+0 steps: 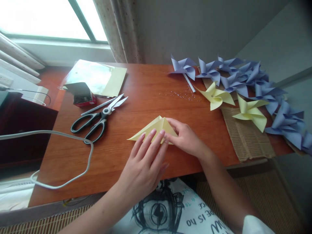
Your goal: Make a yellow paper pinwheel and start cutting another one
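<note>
My left hand [143, 162] lies flat on the folded yellow paper [156, 129], its fingers [152, 138] stretched out and close together, pressing the near edge down rather than gripping it. My right hand [186, 138] comes in from the other side with its fingers curled, thumb and forefinger pinching the paper's right corner. The paper sits on the wooden bench [146, 87] just in front of me, folded into a low triangle with one flap raised.

My palms cover the paper's near half, so I cannot see how the fold ends beneath them. To the left lie black-handled scissors [97, 118], blades parted, beside a grey cable [73, 139] that runs off the frame. Far right, the row of blue pinwheels [255, 81] is cut off at the edge; two yellow pinwheels [234, 104] rest in front of it.
</note>
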A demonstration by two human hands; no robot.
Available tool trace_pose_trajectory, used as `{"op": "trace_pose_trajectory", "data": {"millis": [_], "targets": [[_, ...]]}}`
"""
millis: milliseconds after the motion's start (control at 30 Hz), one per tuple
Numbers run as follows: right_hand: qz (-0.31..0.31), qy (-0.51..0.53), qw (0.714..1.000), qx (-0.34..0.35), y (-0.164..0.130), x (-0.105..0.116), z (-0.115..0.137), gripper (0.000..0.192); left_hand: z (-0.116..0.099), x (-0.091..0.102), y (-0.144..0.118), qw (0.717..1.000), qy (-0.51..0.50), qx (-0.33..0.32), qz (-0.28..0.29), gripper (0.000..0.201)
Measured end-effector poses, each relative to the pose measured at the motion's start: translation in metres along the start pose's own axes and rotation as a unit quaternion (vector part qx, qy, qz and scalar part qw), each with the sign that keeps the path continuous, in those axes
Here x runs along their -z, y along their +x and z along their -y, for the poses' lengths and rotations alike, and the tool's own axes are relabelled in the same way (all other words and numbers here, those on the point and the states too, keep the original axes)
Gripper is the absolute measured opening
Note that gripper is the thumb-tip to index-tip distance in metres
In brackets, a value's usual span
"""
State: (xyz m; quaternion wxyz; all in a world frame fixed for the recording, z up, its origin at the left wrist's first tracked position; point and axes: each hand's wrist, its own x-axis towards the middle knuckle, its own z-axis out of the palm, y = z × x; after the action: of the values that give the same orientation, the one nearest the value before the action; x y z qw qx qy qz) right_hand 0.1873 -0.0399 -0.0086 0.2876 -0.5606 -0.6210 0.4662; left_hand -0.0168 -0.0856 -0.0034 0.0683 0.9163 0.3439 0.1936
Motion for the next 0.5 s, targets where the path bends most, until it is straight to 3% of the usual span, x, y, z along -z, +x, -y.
{"op": "trace_pose_trajectory", "data": {"millis": [167, 367, 500], "targets": [[-0.027, -0.055, 0.998, 0.004, 0.005, 0.003, 0.002, 0.044, -0.001, -0.017, 0.004, 0.997, 0.016, 0.047, 0.062, 0.074], [-0.137, -0.141, 0.98, 0.017, 0.016, 0.009, -0.009, 0.031, 0.0, -0.022, 0.005, 0.994, 0.021, 0.074, 0.078, 0.072], [-0.144, -0.212, 0.965, 0.053, 0.024, 0.006, -0.008, 0.024, -0.001, -0.023, 0.007, 0.993, 0.025, 0.08, 0.08, 0.072]]}}
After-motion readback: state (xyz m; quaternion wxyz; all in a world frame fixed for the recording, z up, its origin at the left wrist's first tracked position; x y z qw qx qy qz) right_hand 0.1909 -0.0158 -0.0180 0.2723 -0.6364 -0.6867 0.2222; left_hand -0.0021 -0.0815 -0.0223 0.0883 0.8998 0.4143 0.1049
